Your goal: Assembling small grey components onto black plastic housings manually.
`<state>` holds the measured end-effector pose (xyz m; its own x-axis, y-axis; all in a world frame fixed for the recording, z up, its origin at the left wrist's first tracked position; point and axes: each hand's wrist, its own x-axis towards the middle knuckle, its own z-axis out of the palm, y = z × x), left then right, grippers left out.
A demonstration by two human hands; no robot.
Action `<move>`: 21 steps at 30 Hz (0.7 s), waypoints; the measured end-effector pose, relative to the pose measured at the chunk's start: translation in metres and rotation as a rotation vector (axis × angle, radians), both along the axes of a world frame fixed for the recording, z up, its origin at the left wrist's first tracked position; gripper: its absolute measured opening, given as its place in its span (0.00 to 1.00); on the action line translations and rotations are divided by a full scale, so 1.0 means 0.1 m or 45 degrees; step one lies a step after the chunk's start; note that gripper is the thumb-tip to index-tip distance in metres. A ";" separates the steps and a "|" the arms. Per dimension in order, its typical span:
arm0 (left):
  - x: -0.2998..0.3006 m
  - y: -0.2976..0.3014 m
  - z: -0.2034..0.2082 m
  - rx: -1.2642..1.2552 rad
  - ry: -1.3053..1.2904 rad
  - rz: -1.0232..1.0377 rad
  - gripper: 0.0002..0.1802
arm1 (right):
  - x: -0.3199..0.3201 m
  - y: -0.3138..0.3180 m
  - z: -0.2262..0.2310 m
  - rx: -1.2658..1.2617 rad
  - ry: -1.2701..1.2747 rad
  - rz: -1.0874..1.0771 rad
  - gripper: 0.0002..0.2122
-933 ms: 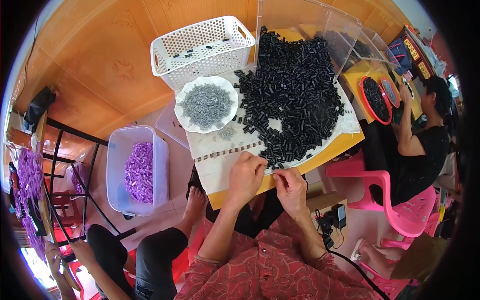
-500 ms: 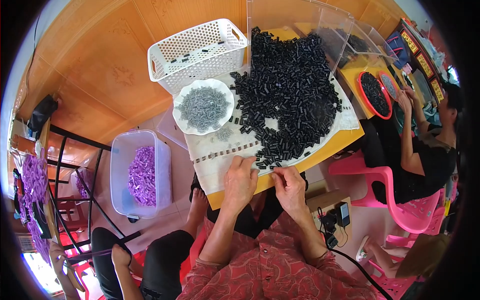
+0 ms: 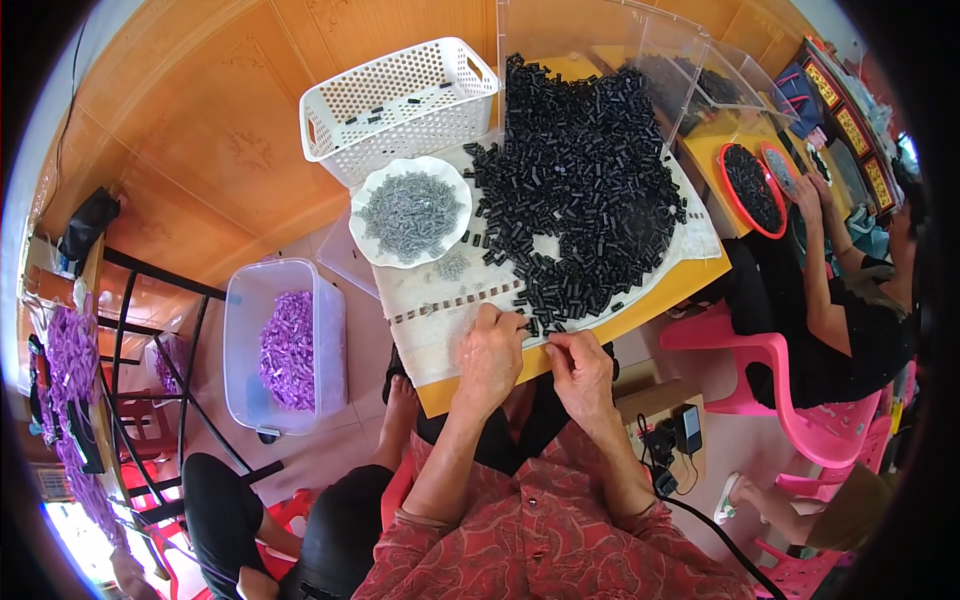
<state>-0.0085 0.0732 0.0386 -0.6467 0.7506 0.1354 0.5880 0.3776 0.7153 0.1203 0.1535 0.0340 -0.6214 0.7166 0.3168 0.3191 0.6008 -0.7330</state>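
A large heap of small black plastic pieces (image 3: 590, 170) covers much of a pale cloth (image 3: 430, 350) on the yellow table. At the heap's near edge, my left hand (image 3: 492, 355) has its fingers bent together beside a few loose pieces; what they grip, if anything, is hidden. Close by on its right, my right hand (image 3: 582, 372) pinches thumb and forefinger together at the cloth's edge, by a black piece. Whatever sits in that pinch is too small to make out. A white scalloped plate (image 3: 368, 245) heaped with small grey translucent pieces (image 3: 412, 215) stands left of the heap.
Behind the plate is a white perforated basket (image 3: 400, 130) with a few black pieces. A clear panel (image 3: 600, 40) stands at the heap's back. Left on the floor, a plastic bin (image 3: 238, 350) holds purple pieces. Other people sit at left and right; a pink chair (image 3: 740, 350) stands right.
My left hand has shifted slightly right and up, toward the black pieces. My right hand has barely moved. At the lower left, the other person's hands have moved down.
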 end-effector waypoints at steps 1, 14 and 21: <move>0.00 0.00 -0.01 0.004 0.020 -0.004 0.06 | 0.00 0.00 0.00 0.000 0.000 0.002 0.06; 0.01 -0.13 -0.06 0.755 -1.416 -0.031 0.06 | -0.03 -0.06 0.19 -0.203 0.269 0.091 0.08; 0.07 -0.24 -0.15 0.786 -1.545 -0.094 0.09 | -0.12 -0.14 0.19 -0.484 0.450 0.208 0.07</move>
<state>-0.0011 0.0487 0.0233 -0.5595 0.8130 -0.1611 -0.5209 -0.1937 0.8314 0.1085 0.1394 0.0529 -0.6371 0.7243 0.2637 -0.0613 0.2934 -0.9540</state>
